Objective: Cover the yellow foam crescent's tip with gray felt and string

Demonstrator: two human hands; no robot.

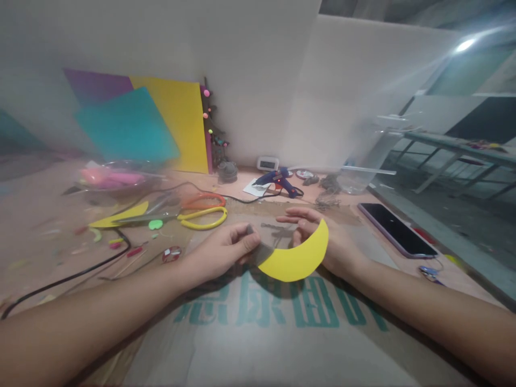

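A crescent moon cut-out [292,263], bright yellow with a dark grey section at its left end, is raised above the work board. My left hand [229,244] pinches that grey end between thumb and fingers. Behind the crescent's right tip is my right hand [308,226], its fingers apart and partly stretched out; the cut-out covers some of it, and I see nothing held there. A small dark shape, perhaps a bit of wire or a shadow, shows between the hands. Beneath them is a board with green printed characters [316,303].
Scissors [203,217] and a yellow offcut [121,215] lie left among scraps and a black cord [80,274]. At the back are a blue glue gun [278,180], a small digital clock [268,163] and coloured sheets [171,115]. A phone [395,228] lies right, before a clear container [358,166].
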